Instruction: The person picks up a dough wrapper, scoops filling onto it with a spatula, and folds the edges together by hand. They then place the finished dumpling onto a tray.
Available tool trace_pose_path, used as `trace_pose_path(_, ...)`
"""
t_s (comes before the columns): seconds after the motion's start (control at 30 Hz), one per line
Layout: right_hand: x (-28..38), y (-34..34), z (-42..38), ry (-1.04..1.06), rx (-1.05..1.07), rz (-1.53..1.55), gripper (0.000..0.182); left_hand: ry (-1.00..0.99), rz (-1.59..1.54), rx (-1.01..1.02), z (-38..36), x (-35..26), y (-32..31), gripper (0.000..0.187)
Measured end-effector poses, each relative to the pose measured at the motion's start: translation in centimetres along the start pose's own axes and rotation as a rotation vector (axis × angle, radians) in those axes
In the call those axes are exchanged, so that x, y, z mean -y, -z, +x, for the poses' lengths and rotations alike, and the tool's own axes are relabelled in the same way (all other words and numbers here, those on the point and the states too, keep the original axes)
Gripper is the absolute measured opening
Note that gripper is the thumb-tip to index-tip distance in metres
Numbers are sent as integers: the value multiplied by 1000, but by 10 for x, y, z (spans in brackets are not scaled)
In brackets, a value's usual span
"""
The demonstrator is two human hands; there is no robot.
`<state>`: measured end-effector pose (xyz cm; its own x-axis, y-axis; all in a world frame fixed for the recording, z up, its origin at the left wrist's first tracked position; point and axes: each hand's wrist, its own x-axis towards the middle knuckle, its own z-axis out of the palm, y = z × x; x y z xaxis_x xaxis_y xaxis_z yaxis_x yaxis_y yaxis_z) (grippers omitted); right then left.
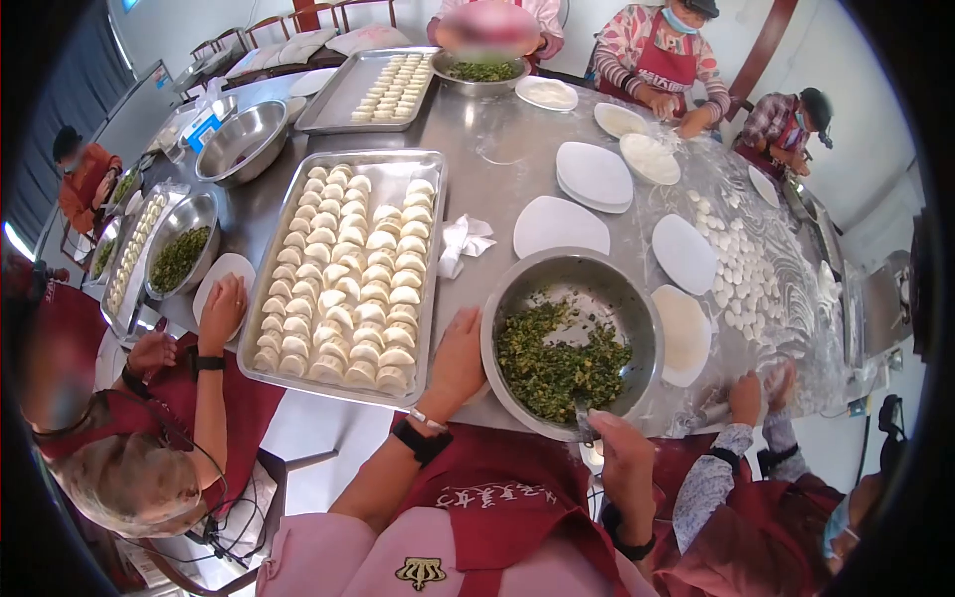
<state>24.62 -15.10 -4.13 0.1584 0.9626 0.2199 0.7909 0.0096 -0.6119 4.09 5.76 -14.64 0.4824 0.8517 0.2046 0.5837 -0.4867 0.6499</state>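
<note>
A steel mixing bowl of chopped green filling sits in front of me at the table's near edge. My left hand is at the bowl's left side, its fingers curved along the outer wall and partly hidden. At the near rim, my right hand is closed around the handle of a metal spoon, whose tip is in the filling. Left of the bowl lies a steel tray with rows of folded dumplings. A crumpled white cloth lies between tray and bowl.
White plates surround the bowl's far side. Small dough pieces lie on the floured table at right. Another dumpling tray and an empty steel bowl stand farther back. Co-workers sit close on both sides; one's hand is left of the tray.
</note>
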Motion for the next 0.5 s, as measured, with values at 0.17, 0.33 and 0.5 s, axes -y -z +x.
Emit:
trace_pose_path(0.17, -8, 2, -13, 29, -203, -120, 33, -117, 72, -80, 3, 1, -7, 46)
trace_pose_path(0.33, -54, -15, -35, -499, -545, 131, 36, -73, 157, 50, 7, -3, 6, 40)
trace_pose_path(0.5, -52, -31, -13, -741, -353, 865, 31, -7, 210, 95, 9, -15, 15, 40)
